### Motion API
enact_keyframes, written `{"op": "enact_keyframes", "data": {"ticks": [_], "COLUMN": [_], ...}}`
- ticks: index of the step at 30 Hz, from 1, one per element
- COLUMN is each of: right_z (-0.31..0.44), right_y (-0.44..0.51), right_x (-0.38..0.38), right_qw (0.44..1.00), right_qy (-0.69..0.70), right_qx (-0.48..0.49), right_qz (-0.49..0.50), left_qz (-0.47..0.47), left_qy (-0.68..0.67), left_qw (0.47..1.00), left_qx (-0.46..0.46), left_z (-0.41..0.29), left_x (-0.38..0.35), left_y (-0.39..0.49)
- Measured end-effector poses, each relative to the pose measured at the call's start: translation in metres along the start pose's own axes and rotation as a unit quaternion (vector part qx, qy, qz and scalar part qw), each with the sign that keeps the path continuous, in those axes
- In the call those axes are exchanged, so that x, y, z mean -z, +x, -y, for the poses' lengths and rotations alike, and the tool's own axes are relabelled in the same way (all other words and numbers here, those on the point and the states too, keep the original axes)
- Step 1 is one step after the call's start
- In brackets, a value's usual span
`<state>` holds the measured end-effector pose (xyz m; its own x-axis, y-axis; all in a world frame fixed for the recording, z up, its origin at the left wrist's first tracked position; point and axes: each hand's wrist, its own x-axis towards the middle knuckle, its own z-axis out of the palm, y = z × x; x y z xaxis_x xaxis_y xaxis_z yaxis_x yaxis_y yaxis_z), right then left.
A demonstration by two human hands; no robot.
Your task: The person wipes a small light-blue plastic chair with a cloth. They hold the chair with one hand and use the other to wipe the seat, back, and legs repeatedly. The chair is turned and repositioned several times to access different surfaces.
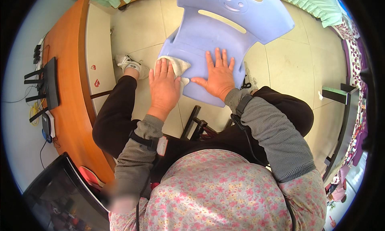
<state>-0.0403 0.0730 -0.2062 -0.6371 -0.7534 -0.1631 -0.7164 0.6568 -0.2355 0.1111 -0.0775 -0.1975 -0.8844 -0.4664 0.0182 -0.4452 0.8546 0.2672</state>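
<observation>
Straight ahead stands a light-blue plastic chair with a slotted back and a smiling face moulded into it. My left hand lies over a cream towelling cloth, holding it against the left side of the seat. Part of the cloth sticks out past the thumb; the rest is hidden under the palm. On the right part of the seat my right hand rests palm down, fingers spread, with nothing in it.
Along the left runs an orange-brown wooden cabinet bearing a black router, cables and a dark screen. Dark metal legs show between my knees. A black-framed piece of furniture stands right. Pale-green ruffled fabric hangs beyond the chair.
</observation>
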Motion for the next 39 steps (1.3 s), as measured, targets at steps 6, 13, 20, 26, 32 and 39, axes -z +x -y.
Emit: {"op": "enact_keyframes", "data": {"ticks": [6,13,20,26,32,39], "right_z": [-0.001,0.001,0.001,0.001,0.001,0.002], "right_y": [0.001,0.003,0.004,0.004,0.004,0.005], "right_x": [0.001,0.003,0.002,0.002,0.002,0.002], "right_qw": [1.0,1.0,1.0,1.0,1.0,1.0], "right_qy": [-0.005,0.005,0.007,0.012,0.01,0.014], "right_qx": [0.018,0.007,0.003,0.003,-0.003,0.002], "right_qz": [0.003,0.003,-0.006,-0.019,-0.007,-0.01], "left_qz": [-0.013,-0.027,0.037,-0.047,0.027,-0.026], "left_qy": [-0.042,-0.06,-0.071,-0.088,-0.087,-0.123], "left_qw": [0.998,0.995,0.997,0.995,0.996,0.991], "left_qx": [-0.052,-0.071,-0.021,-0.028,0.023,0.034], "left_z": [0.006,0.008,-0.007,-0.006,-0.012,-0.009], "left_x": [-0.006,-0.015,0.01,-0.003,0.0,-0.01], "left_y": [0.039,0.074,0.008,0.039,0.013,0.034]}}
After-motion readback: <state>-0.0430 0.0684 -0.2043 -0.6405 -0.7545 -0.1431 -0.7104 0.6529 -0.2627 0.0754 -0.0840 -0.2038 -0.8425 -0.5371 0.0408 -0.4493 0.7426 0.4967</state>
